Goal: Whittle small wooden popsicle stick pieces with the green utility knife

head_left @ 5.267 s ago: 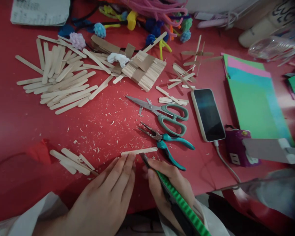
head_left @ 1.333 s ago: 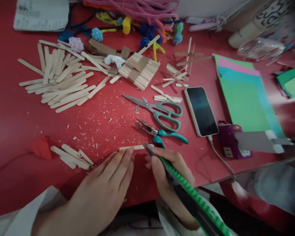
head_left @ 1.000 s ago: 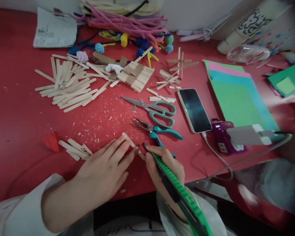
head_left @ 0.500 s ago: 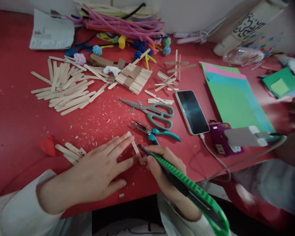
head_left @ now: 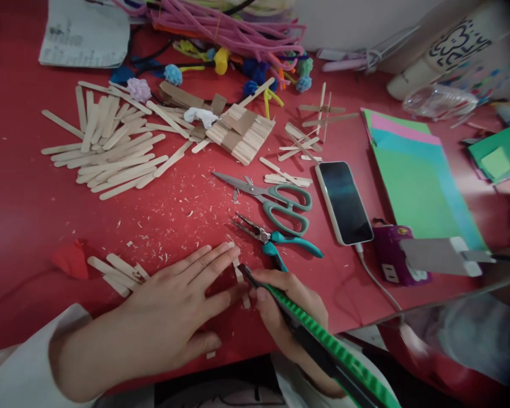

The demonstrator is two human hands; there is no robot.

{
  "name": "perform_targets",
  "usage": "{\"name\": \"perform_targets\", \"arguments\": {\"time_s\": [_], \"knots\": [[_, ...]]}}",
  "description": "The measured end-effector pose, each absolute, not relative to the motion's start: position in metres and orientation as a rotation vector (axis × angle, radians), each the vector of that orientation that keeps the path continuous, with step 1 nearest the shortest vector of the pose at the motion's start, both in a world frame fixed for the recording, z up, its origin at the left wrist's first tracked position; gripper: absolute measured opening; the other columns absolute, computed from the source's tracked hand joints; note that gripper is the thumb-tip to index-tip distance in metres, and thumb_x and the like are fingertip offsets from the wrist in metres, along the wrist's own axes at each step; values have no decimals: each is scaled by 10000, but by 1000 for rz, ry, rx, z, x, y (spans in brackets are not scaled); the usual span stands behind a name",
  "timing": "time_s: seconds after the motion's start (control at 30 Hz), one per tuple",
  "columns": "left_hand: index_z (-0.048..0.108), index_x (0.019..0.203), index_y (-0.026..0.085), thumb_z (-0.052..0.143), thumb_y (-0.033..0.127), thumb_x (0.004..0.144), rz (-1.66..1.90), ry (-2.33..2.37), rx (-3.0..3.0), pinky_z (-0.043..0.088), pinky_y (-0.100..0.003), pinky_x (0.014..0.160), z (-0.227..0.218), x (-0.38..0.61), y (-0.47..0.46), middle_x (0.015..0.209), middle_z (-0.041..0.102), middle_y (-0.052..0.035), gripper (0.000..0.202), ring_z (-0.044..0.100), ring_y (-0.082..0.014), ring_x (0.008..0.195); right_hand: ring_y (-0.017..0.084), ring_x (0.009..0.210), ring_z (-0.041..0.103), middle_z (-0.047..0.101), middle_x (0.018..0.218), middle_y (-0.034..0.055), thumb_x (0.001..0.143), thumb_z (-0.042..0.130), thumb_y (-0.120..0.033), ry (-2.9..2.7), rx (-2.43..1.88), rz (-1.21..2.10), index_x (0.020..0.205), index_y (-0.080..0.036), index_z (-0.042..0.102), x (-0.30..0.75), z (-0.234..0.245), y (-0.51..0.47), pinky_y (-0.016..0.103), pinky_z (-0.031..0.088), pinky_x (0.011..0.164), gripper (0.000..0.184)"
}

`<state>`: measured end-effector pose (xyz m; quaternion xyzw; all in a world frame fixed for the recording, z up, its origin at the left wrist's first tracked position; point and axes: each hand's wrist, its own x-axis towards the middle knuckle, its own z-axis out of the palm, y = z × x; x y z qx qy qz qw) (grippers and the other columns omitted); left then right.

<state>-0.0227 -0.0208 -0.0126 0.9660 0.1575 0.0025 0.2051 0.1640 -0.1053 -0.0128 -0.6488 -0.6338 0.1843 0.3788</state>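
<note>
My left hand (head_left: 176, 309) lies flat on the red table (head_left: 25, 226), fingers spread, fingertips pinning a short wooden craft stick (head_left: 239, 273) that points away from me. My right hand (head_left: 289, 311) is closed around a green and black utility knife (head_left: 318, 340). The knife's blade tip touches the stick just right of my left fingertips. Wood shavings are scattered around the stick.
Teal pliers (head_left: 276, 243) and grey-green scissors (head_left: 276, 198) lie just beyond my hands. A phone (head_left: 344, 201) on a cable, coloured paper sheets (head_left: 416, 170), a pile of craft sticks (head_left: 110, 144), a glued stick panel (head_left: 242, 133), several cut sticks (head_left: 117, 275) and pipe cleaners (head_left: 238, 34) surround them.
The stick lay crosswise under my left fingers; my left hand has turned it to point away from me. The knife stays at the stick. The view shifted slightly.
</note>
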Motion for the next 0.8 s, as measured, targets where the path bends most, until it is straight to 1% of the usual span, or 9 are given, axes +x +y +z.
{"name": "perform_targets", "arguments": {"time_s": [0.1, 0.33, 0.47, 0.57, 0.67, 0.8], "knots": [[370, 1352, 276, 500, 522, 820, 24, 456, 2701, 275, -401, 1078, -14, -24, -23, 1505, 241, -109, 600, 259, -261, 1360, 78, 561, 645, 691, 717, -24, 806, 501, -114, -1658, -1634, 474, 940, -207, 553, 164, -11, -105, 145, 521, 562, 171], [371, 1349, 267, 460, 517, 845, 54, 475, 2730, 280, -395, 1075, -15, -24, -24, 1496, 261, -118, 570, 265, -253, 1359, 80, 531, 622, 672, 694, -23, 808, 491, -100, -1712, -1606, 457, 950, -211, 535, 165, -13, -106, 155, 510, 536, 186], [367, 1352, 255, 485, 504, 833, 52, 466, 2716, 272, -400, 1083, -14, -23, -24, 1500, 248, -123, 587, 261, -254, 1361, 94, 527, 616, 664, 688, -13, 805, 481, -87, -1767, -1590, 388, 963, -204, 522, 164, -15, -106, 172, 505, 521, 201], [390, 1337, 245, 534, 495, 806, 55, 462, 2695, 270, -400, 1088, -13, -23, -24, 1497, 256, -125, 605, 264, -257, 1359, 97, 537, 610, 648, 671, -12, 816, 477, -80, -1808, -1574, 381, 1001, -187, 514, 163, -15, -108, 182, 511, 546, 217], [446, 1296, 233, 567, 484, 788, 55, 466, 2666, 275, -400, 1089, -11, -24, -23, 1486, 285, -125, 580, 289, -261, 1348, 114, 572, 618, 637, 664, -4, 831, 486, -86, -1817, -1582, 400, 1036, -169, 516, 161, -16, -112, 202, 515, 560, 223], [479, 1272, 210, 594, 497, 766, 45, 441, 2669, 302, -400, 1075, -8, -22, -21, 1456, 340, -145, 593, 325, -271, 1330, 138, 610, 635, 649, 682, 12, 841, 480, -94, -1835, -1574, 371, 1019, -170, 535, 160, -20, -114, 225, 519, 555, 201]]}}
